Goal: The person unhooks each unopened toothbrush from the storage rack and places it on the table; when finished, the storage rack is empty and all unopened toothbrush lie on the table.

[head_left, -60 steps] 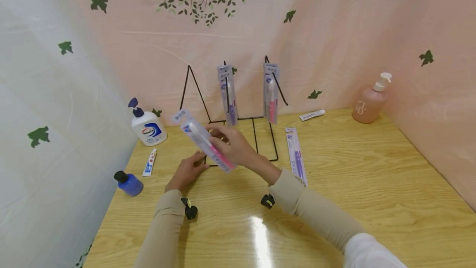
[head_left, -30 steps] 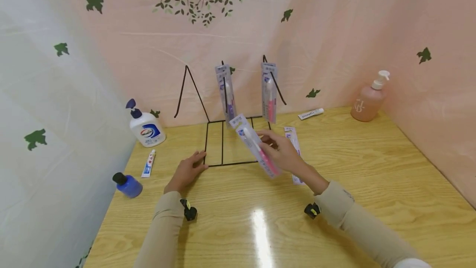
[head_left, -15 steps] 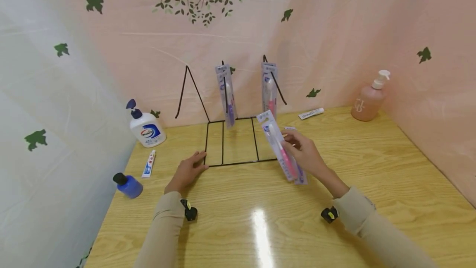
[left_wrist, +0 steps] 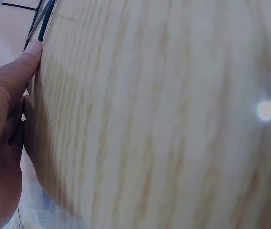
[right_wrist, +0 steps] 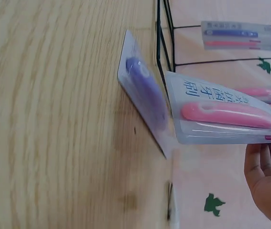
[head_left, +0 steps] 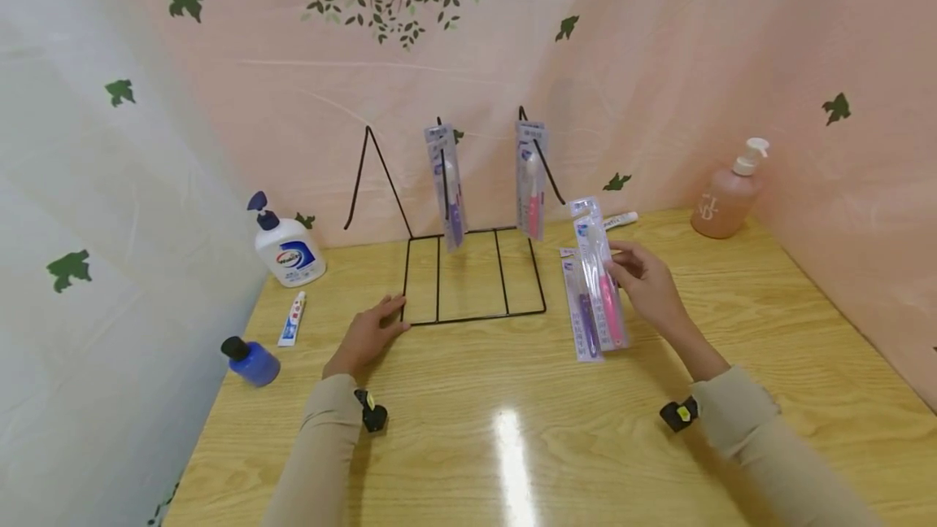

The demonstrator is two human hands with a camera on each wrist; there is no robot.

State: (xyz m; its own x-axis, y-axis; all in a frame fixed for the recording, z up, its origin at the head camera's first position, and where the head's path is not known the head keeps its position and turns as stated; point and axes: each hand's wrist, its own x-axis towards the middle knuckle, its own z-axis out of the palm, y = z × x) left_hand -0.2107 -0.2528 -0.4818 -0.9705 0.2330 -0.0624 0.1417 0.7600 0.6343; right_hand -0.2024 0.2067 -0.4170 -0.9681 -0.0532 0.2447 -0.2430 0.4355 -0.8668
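My right hand (head_left: 647, 287) pinches the right edge of a packaged pink toothbrush (head_left: 609, 303), held upright with a slight tilt. That pack overlaps a packaged purple toothbrush (head_left: 583, 320) lying on the table; in the right wrist view the pink toothbrush pack (right_wrist: 226, 114) is raised off the wood, apart from the purple one (right_wrist: 147, 88). My left hand (head_left: 366, 336) rests on the table, fingers and thumb touching the front left corner of a black wire rack (head_left: 472, 319). Toothbrush packs hang on the rack's middle hook (head_left: 451, 185) and right hook (head_left: 531, 185); its left hook (head_left: 359, 177) is bare.
Left of the rack stand a white pump bottle (head_left: 290, 254) and a blue bottle (head_left: 252, 362), with a small toothpaste tube (head_left: 292, 320) between. A white tube (head_left: 622, 219) lies behind the pink pack, partly hidden. A pink pump bottle (head_left: 721, 202) stands at the back right.
My right hand has carried the pink toothbrush pack rightward from in front of the rack to over the purple one, turning it more upright. The left hand has stayed at the rack's corner.
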